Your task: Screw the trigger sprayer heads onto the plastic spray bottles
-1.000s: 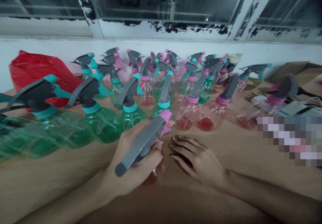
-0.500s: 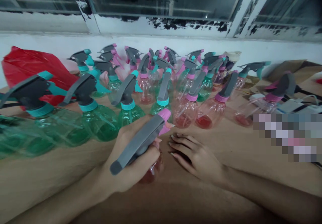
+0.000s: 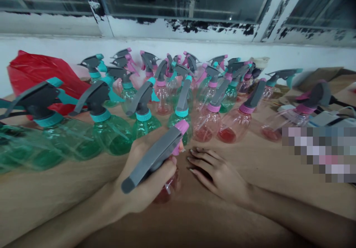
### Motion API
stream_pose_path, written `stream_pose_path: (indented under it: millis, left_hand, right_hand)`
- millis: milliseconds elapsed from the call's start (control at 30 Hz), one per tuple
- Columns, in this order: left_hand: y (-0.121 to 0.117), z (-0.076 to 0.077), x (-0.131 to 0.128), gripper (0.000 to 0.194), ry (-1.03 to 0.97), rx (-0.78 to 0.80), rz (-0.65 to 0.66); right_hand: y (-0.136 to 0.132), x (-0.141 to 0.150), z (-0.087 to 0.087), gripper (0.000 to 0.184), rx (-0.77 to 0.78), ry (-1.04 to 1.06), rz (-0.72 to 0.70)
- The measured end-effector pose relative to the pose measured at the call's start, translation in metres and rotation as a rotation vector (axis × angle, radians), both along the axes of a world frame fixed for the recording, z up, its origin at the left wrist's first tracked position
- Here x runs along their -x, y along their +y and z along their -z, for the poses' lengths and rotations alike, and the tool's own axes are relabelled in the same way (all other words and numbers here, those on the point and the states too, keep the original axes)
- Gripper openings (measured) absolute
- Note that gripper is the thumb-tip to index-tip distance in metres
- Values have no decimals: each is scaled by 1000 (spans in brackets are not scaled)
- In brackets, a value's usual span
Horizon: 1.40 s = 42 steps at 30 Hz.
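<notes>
My left hand (image 3: 150, 186) is wrapped round the neck of a pink spray bottle (image 3: 155, 155) with a grey sprayer head and pink nozzle. Its index finger is on the pink trigger, pulled in close. Most of the bottle's body is hidden behind the hand, though some red-tinted plastic shows below. To the right, my right hand (image 3: 215, 170) rests palm down on the table, fingers stretched out, holding nothing. Just beyond the hands stand a green spray bottle (image 3: 179, 120) and two pink ones, the nearer being a pink spray bottle (image 3: 204, 129).
Several green spray bottles (image 3: 111, 136) line the left side of the wooden table (image 3: 91, 188). More bottles crowd behind them, against the white wall (image 3: 155, 42). A red plastic bag (image 3: 41, 73) lies at the back left. At the right are another pink spray bottle (image 3: 289, 120) and brown paper (image 3: 322, 77).
My left index finger has drawn the pink trigger inward toward the bottle's neck. My right hand stays in place. The view has shifted slightly to the left.
</notes>
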<state>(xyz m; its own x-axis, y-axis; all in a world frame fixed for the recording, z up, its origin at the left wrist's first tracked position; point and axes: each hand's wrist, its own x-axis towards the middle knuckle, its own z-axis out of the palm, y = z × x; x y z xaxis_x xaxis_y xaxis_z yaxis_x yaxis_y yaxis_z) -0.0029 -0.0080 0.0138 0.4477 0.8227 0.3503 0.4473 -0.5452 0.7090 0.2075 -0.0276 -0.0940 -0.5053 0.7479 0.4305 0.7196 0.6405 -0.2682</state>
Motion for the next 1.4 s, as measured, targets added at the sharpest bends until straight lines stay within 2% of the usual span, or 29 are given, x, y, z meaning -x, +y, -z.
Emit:
stream_pose_path:
  millis: [367,667,933,1200,1400]
  left_hand:
    - [0,2,-1,8,-24,-32,-15]
    - [-2,5,3,7,41,-62,-42]
    - [2,5,1,9,8,-58,-17]
    - [-1,5,0,12,-12,-43,-6]
    - [1,2,-1,16,-61,30,24]
  right_hand:
    - [-1,0,0,29,30,-17,19]
    - [-1,0,1,28,13,-2,30]
    - [0,0,0,30,27,-13,22]
    - [0,-1,1,30,38,-24,9]
    - [1,-1,2,29,26,-25,5]
